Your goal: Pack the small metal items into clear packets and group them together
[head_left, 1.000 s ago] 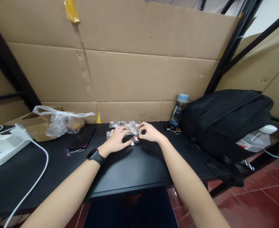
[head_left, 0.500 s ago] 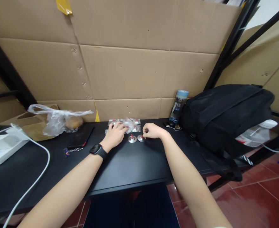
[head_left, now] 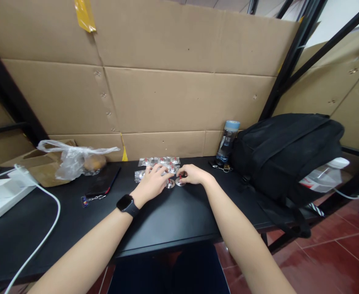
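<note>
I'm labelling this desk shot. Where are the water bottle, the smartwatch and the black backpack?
water bottle [head_left: 227, 143], head view, on its clear body.
smartwatch [head_left: 125, 203], head view, on its dark screen.
black backpack [head_left: 285, 151], head view, on its front panel.

On the tabletop [head_left: 173, 216], two small discs [head_left: 174, 182] lie side by side at the middle, with packets [head_left: 158, 161] just behind them. Left of these lie a phone [head_left: 101, 181], then a bag [head_left: 72, 161], then a charger [head_left: 2, 192] at the far left. To the right stands a bottle [head_left: 227, 141], with a backpack [head_left: 286, 157] right of it.
</note>
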Demonstrator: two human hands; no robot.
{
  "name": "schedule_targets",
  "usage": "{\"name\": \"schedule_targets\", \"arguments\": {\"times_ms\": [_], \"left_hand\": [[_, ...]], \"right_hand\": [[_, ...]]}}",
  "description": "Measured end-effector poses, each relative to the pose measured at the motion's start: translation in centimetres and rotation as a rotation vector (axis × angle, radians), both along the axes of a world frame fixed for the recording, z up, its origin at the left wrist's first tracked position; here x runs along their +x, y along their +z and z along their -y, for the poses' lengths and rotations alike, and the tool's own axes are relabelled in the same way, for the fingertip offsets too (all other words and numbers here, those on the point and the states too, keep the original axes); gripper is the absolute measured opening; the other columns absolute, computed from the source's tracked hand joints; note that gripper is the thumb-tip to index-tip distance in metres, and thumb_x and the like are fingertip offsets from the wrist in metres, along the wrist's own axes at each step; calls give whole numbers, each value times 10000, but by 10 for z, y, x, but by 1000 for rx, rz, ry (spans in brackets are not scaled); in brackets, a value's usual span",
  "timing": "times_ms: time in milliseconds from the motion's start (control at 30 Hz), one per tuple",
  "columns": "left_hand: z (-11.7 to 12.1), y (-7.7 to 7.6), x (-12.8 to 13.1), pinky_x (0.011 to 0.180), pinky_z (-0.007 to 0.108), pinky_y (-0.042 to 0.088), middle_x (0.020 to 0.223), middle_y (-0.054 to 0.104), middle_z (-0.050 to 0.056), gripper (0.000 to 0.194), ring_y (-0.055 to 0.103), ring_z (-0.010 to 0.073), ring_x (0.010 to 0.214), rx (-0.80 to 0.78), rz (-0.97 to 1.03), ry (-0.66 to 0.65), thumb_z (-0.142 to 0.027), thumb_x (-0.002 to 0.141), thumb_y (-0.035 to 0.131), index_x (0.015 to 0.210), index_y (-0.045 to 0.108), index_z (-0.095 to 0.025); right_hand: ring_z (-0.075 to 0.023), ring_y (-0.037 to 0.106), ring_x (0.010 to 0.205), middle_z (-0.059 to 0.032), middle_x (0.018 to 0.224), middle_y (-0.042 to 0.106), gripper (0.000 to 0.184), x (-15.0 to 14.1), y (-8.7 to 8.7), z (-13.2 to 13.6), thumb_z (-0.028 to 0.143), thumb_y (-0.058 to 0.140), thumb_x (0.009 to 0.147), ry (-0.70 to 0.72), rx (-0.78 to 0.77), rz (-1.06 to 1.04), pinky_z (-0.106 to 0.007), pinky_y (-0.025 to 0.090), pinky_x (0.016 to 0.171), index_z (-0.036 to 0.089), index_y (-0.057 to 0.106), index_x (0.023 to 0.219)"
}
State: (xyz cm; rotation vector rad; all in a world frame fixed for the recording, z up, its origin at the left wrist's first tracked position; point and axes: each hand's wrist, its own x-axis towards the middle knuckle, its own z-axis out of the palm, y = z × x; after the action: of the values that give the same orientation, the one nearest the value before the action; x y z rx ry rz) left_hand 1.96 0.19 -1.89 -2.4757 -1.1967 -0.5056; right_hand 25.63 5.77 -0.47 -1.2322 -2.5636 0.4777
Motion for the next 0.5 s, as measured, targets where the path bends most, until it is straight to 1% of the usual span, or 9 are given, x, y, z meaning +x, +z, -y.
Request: {"name": "schedule_targets", "arguments": {"times_ms": [33,100,200,333,433,500], "left_hand": [[0,-1,2,1034,488,331,1318,583,58,406,426,262,1305,2,-10,-21,-220,914,430,1258,584,-370],[-1,-3,3,1066,506,320,1319,584,58,336,403,267,1347,7,-27,-44,-207,914,441,1148,648,-329],[-3,-6,4,1082,523,322,1341,577,54,243,385,273,1380,16,-43,-53,-205,914,461,976,690,-260],[-5,-8,4,1069,529,341,1375,559,46,246,381,278,1386,33,-62,-39,-222,923,457,994,690,-260],[-7,-9,6,1063,539,349,1379,557,44,243,375,286,1391,47,-88,-30,-215,921,455,979,689,-251],[-7,-9,7,1060,539,353,1379,554,59,234,377,291,1387,60,-94,-21,-203,916,456,952,686,-224]], "right_hand": [[-109,563,723,-23,864,667,237,-1,0,0,266,727,749,8,-4,5,-210,388,678,203,749,977],[-107,570,698,-24,817,675,141,-1,-2,0,213,704,757,2,-6,7,-209,387,669,184,752,886],[-109,583,693,-26,785,680,76,0,-3,-1,164,694,741,-35,12,27,-207,388,666,174,741,801],[-116,594,708,-30,800,688,65,4,-4,-3,179,718,721,-116,20,73,-205,381,647,187,738,782],[-114,602,704,-23,817,699,123,6,-2,-3,181,755,688,-117,-26,95,-204,387,648,188,738,810],[-112,596,683,-21,793,696,110,7,1,-1,165,755,682,-125,-38,109,-207,382,641,187,737,789]]}}
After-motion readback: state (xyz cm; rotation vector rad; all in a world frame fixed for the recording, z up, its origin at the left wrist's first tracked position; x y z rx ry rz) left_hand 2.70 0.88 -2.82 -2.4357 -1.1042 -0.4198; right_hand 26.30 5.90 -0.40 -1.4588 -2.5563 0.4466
